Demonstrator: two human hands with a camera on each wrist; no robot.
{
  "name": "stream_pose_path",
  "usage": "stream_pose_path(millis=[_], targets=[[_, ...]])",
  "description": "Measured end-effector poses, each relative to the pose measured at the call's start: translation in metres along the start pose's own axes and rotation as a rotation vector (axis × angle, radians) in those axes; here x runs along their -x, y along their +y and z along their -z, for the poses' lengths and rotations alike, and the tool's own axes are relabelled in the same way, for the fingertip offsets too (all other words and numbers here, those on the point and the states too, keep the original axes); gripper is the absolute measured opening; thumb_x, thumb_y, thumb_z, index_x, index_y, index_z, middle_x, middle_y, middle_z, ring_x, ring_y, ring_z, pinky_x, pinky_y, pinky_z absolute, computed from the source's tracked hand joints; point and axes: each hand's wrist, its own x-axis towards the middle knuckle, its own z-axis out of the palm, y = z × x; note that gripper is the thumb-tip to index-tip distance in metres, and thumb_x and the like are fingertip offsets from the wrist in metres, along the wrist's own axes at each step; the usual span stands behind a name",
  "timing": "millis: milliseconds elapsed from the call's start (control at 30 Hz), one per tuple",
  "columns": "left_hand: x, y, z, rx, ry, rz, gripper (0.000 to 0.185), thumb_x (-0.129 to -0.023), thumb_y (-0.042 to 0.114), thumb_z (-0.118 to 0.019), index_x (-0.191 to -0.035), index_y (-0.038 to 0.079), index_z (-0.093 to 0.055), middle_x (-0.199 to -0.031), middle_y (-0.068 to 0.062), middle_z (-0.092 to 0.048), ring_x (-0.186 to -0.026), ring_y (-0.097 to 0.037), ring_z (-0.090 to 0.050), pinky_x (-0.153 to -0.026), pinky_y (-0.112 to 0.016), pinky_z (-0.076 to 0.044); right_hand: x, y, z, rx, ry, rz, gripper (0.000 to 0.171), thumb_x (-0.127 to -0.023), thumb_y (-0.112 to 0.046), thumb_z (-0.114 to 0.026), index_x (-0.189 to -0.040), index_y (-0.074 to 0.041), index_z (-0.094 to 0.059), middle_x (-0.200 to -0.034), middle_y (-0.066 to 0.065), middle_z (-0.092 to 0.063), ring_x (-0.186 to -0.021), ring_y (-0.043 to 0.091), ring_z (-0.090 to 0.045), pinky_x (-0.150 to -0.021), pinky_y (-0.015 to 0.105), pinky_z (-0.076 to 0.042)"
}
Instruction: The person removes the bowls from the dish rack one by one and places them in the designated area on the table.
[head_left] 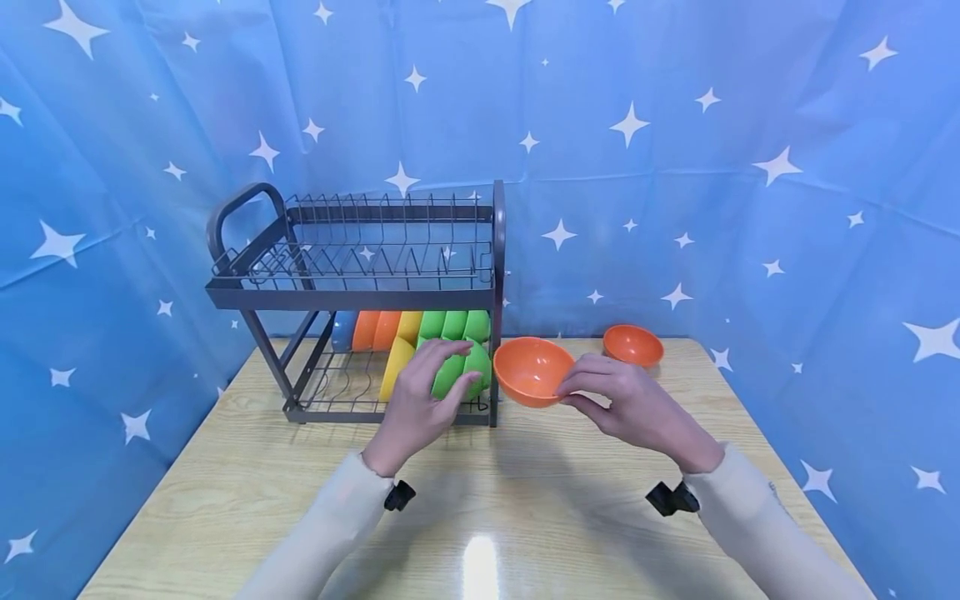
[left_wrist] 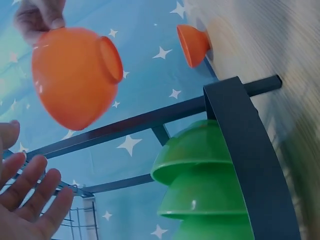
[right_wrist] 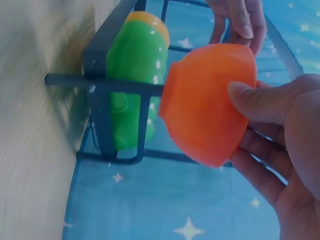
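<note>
My right hand pinches the rim of an orange bowl and holds it tilted in the air, just right of a dark two-tier dish rack. In the right wrist view the thumb lies on the orange bowl with the fingers beneath it. My left hand rests with fairly straight fingers on the front green bowls in the rack's lower tier. From the left wrist its fingers are spread flat, beside the green bowls. A second orange bowl stands on the table behind.
The rack's lower tier carries a row of blue, orange, yellow and green bowls; its upper tier holds nothing. The wooden table is closed in by blue star-patterned curtains. The rack's right post stands between the two hands.
</note>
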Motion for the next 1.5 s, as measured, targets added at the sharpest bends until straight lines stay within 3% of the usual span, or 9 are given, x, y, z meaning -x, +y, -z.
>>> stream_pose_path(millis=[133,267,400,567,767,967,1133,1333,1500], targets=[[-0.005,-0.005,-0.005,0.045,0.020,0.109,0.041,-0.095,0.017,-0.075,-0.131,0.005,-0.062,-0.116,-0.008,-0.070,-0.109,-0.021,-0.067,-0.098,-0.036,-0.058,0.005,0.011,-0.001,0.060,0.012,-0.034,0.007,-0.092,-0.021,-0.079,-0.098,-0.017,-0.078,-0.098,-0.007,-0.074,-0.091,0.009,-0.068,-0.080,0.021,-0.058],[-0.012,-0.009,-0.011,0.135,0.017,0.217,0.043,-0.096,0.019,-0.074,-0.135,0.008,-0.060,-0.118,-0.010,-0.069,-0.112,-0.027,-0.067,-0.098,-0.045,-0.059,0.012,0.023,-0.004,0.113,0.033,-0.093,0.027,-0.075,-0.002,-0.088,-0.095,-0.017,-0.079,-0.097,-0.007,-0.075,-0.091,0.010,-0.068,-0.079,0.022,-0.058],[-0.022,-0.012,-0.017,0.244,0.007,0.322,0.043,-0.098,0.026,-0.072,-0.134,0.006,-0.059,-0.120,-0.016,-0.068,-0.114,-0.034,-0.065,-0.100,-0.052,-0.058,0.021,0.036,-0.007,0.146,0.058,-0.151,0.027,-0.072,0.000,-0.089,-0.092,-0.016,-0.079,-0.094,-0.006,-0.076,-0.089,0.013,-0.069,-0.076,0.026,-0.058],[-0.036,-0.012,-0.024,0.290,-0.019,0.429,0.043,-0.099,0.037,-0.068,-0.129,0.006,-0.062,-0.123,-0.013,-0.068,-0.117,-0.028,-0.065,-0.102,-0.040,-0.058,0.030,0.050,-0.008,0.188,0.084,-0.216,0.026,-0.072,-0.001,-0.090,-0.093,-0.012,-0.080,-0.092,-0.001,-0.078,-0.083,0.017,-0.070,-0.069,0.037,-0.061],[-0.052,-0.008,-0.036,0.338,-0.013,0.433,0.030,-0.099,0.028,-0.070,-0.123,0.010,-0.067,-0.118,-0.011,-0.070,-0.112,-0.023,-0.069,-0.098,-0.032,-0.060,0.042,0.071,-0.008,0.235,0.061,-0.315,0.021,-0.075,-0.001,-0.089,-0.092,-0.010,-0.081,-0.092,0.005,-0.078,-0.084,0.024,-0.072,-0.071,0.045,-0.063],[-0.060,-0.009,-0.045,0.345,0.037,0.455,0.023,-0.100,0.026,-0.070,-0.116,0.009,-0.071,-0.115,-0.008,-0.073,-0.108,-0.022,-0.071,-0.095,-0.034,-0.061,0.052,0.092,-0.007,0.249,0.048,-0.433,0.016,-0.079,-0.006,-0.086,-0.095,-0.008,-0.082,-0.094,0.009,-0.079,-0.095,0.036,-0.073,-0.077,0.053,-0.062],[-0.061,-0.014,-0.050,0.358,0.077,0.455,0.018,-0.100,0.021,-0.068,-0.112,0.008,-0.071,-0.111,-0.008,-0.074,-0.102,-0.027,-0.071,-0.087,-0.031,-0.063,0.062,0.109,-0.004,0.252,0.014,-0.537,0.016,-0.084,-0.003,-0.081,-0.099,-0.008,-0.082,-0.099,0.015,-0.077,-0.090,0.034,-0.071,-0.073,0.052,-0.060],[-0.059,-0.020,-0.057,0.363,0.081,0.434,0.018,-0.102,0.022,-0.066,-0.109,0.005,-0.068,-0.102,-0.011,-0.070,-0.092,-0.024,-0.066,-0.084,-0.025,-0.060,0.071,0.128,-0.002,0.239,-0.017,-0.652,0.016,-0.087,-0.004,-0.078,-0.102,-0.007,-0.081,-0.108,0.020,-0.075,-0.099,0.038,-0.069,-0.080,0.056,-0.060],[-0.057,-0.023,-0.060,0.354,0.098,0.400,0.018,-0.102,0.022,-0.065,-0.107,0.005,-0.067,-0.096,-0.012,-0.069,-0.085,-0.019,-0.064,-0.078,-0.021,-0.056,0.079,0.140,-0.004,0.244,-0.015,-0.674,0.016,-0.088,-0.003,-0.075,-0.103,-0.002,-0.080,-0.110,0.024,-0.074,-0.098,0.042,-0.069,-0.079,0.058,-0.059]])
